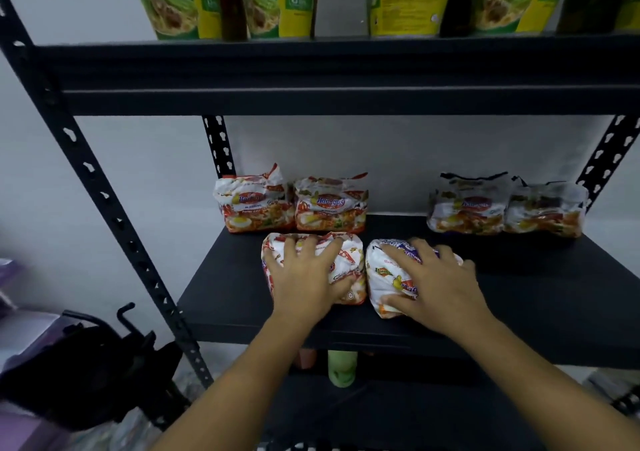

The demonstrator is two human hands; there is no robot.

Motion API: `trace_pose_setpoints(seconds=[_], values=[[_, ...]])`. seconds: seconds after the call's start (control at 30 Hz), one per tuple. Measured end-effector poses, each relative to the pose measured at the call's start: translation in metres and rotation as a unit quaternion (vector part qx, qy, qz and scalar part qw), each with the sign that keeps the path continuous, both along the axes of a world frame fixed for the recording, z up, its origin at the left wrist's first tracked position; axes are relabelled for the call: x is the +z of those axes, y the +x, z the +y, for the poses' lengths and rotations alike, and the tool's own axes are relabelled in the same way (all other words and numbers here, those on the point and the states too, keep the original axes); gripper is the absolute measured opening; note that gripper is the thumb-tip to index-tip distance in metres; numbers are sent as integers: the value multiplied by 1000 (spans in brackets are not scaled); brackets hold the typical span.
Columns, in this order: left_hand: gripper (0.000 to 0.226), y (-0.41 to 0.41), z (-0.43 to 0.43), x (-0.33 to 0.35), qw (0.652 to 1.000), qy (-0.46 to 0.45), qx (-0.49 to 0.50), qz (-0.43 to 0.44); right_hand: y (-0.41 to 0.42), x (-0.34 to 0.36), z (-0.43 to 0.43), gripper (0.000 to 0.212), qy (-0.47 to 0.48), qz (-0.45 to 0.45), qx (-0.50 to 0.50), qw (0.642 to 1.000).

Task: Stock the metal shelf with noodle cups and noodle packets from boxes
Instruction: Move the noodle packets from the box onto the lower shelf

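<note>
At the metal shelf board's (pixel 225 295) front, the left hand (pixel 304 277) clasps a red noodle packet (pixel 348 265), the right hand (pixel 436 284) a purple noodle packet (pixel 381 277), fingers spread on top, thumbs hooked round the edge. Side by side, they seemingly start a row before standing packets (pixel 256 205) at the back.

Left grip (pixel 304 274) holding red packet (pixel 353 266), right grip (pixel 440 281) holding purple packet (pixel 381 277)
</note>
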State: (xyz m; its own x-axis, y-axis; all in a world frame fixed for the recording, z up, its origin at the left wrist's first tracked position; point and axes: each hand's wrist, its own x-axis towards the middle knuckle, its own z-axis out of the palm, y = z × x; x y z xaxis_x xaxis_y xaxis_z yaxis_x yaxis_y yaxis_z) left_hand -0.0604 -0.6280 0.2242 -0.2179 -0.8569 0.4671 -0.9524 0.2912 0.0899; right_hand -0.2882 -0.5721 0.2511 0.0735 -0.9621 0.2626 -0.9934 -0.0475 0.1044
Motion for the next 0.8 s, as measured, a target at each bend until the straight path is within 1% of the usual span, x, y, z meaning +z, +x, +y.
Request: trace_pose_setpoints(seconds=[0.13,0.33,0.57,0.8], values=[[66,26,-17,-3,1000,-10,27,0,5,-3,-11,88,-13,7,3,1000],[75,74,-60,10,995,61,84,-6,16,-3,-28,89,-19,13,5,1000],[76,100,-114,16,991,98,90,-14,26,-5,-47,90,-22,-1,3,1000],[79,105,-154,13,992,89,88,-30,29,-8,-58,90,-30,0,-3,1000]])
